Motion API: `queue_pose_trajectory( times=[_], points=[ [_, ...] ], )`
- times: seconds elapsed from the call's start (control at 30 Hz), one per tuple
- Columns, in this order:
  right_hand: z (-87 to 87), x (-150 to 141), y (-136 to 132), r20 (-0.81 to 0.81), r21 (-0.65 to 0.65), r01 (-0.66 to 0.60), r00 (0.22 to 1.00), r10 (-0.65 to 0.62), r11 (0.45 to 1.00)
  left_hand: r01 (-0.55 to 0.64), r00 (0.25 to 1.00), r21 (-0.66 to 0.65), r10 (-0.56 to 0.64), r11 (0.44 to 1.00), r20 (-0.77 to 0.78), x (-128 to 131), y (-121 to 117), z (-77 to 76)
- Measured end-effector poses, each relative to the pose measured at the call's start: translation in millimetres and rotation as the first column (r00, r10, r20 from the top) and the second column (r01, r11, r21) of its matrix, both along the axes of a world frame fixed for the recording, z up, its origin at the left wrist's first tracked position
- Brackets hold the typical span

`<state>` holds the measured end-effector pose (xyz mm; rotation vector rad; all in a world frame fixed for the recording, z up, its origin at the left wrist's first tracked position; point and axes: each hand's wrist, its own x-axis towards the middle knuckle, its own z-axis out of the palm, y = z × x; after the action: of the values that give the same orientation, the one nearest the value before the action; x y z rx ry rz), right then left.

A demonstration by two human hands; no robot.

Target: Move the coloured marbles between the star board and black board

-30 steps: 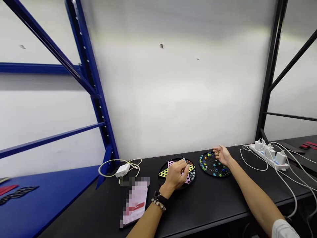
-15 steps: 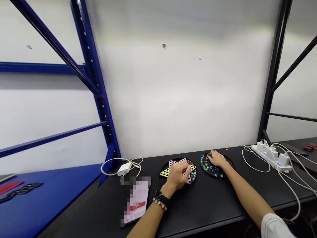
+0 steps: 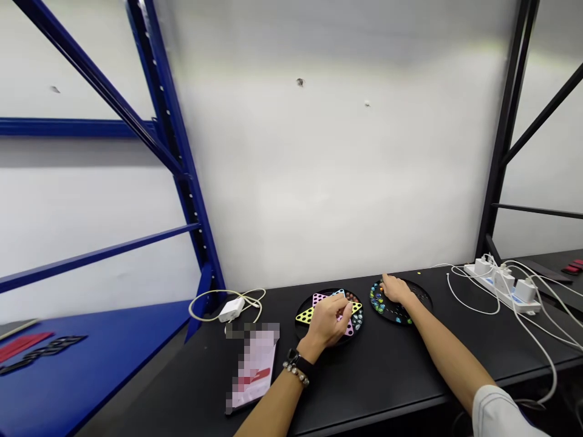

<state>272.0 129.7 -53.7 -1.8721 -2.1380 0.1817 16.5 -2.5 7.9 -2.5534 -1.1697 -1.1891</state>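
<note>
My left hand [image 3: 328,320], with a dark watch and a beaded bracelet at the wrist, hovers over a round Chinese checkers board [image 3: 304,317]. Its fingers are curled in towards the thumb; what lies inside them is hidden. Pink, yellow and blue star points with holes show around the hand, and marbles [image 3: 357,319] lie along the board's right side. Further right, my right hand [image 3: 397,290] reaches into a round black tray [image 3: 421,295] of mixed glass marbles [image 3: 377,300]. Its fingers are bent down together beside an orange marble, and I cannot see what the fingertips grip.
A phone [image 3: 257,370], its screen partly pixelated, lies left of my left forearm. Behind it sit a white charger [image 3: 231,309] and a looped cable. A power strip [image 3: 503,288] with plugs and trailing white cables occupies the right side. A white wall [image 3: 337,182] stands behind the table.
My right hand has shifted slightly left within the marble tray, and its fingers look more bunched. The left hand keeps its curled pose over the board.
</note>
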Motion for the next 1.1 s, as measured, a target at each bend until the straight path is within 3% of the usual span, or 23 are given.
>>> queue_pose_trajectory(
  times=[0.07,0.1,0.13,0.17,0.23,0.27,0.3,0.33,0.37,0.47,0.5,0.57,0.77,0.93,1.03,1.1],
  points=[
    [1.8,5,2,-0.22,0.039,0.015,0.975,-0.006,0.999,-0.003,1.0,-0.007,0.003,1.0,0.001,0,0,0.3],
    [4.1,8,3,-0.381,0.057,0.042,0.924,-0.017,0.998,-0.004,1.0,-0.009,0.004,1.0,0.002,0,0,0.5],
    [7.3,12,4,-0.562,0.061,0.078,0.827,-0.03,0.995,-0.003,1.0,-0.009,0.003,1.0,0.003,0,0,0.6],
    [11.1,15,4,-0.732,0.045,0.103,0.68,-0.037,0.994,-0.001,1.0,-0.008,0.001,1.0,0.004,0,0,0.8],
    [18.5,21,3,-0.941,-0.018,0.068,0.337,-0.04,0.998,0.001,1.0,-0.008,-0.001,1.0,0.002,0,0,0.9],
    [21.2,23,2,-0.974,-0.042,0.02,0.22,-0.045,0.999,0.002,1.0,-0.01,-0.002,1.0,0.002,0,-1,1.0],
    [22.6,24,1,-0.982,-0.054,-0.022,0.182,-0.049,0.998,0.003,1.0,-0.013,-0.003,1.0,0.002,1,-1,1.0],
    [22.6,23,0,-0.972,-0.055,-0.042,0.229,-0.044,0.998,0.005,1.0,-0.016,-0.005,1.0,0.002,1,-1,1.1],
    [21.5,22,-2,-0.939,-0.042,-0.041,0.344,-0.025,0.998,0.007,1.0,-0.018,-0.007,1.0,0.004,1,-1,1.1],
    [15.2,13,-7,-0.635,0.035,-0.046,0.77,0.058,0.998,0.012,1.0,-0.011,-0.012,1.0,0.005,1,0,1.0],
    [13.7,10,-9,-0.509,0.031,-0.078,0.857,0.083,0.996,0.011,1.0,-0.008,-0.011,1.0,0.005,0,0,0.9],
    [13.5,4,-12,-0.314,-0.033,-0.142,0.941,0.125,0.989,0.006,1.0,-0.004,-0.006,1.0,0.001,0,1,0.5],
    [25.5,-2,-26,-0.085,-0.144,-0.221,0.974,0.21,0.965,-0.002,1.0,-0.023,0.002,1.0,-0.007,-1,2,-1.2],
    [25.6,-9,-30,0.009,-0.168,-0.194,0.98,0.198,0.967,-0.005,1.0,-0.036,0.004,0.999,-0.008,0,0,-0.9],
    [23.0,-10,-27,-0.168,-0.155,-0.226,0.965,0.2,0.962,-0.006,1.0,-0.037,0.005,0.999,-0.015,0,0,0.2],
    [24.7,-7,-25,-0.468,-0.127,-0.279,0.863,0.191,0.952,-0.007,1.0,-0.034,0.007,0.999,-0.013,0,0,0.8]
  ],
)
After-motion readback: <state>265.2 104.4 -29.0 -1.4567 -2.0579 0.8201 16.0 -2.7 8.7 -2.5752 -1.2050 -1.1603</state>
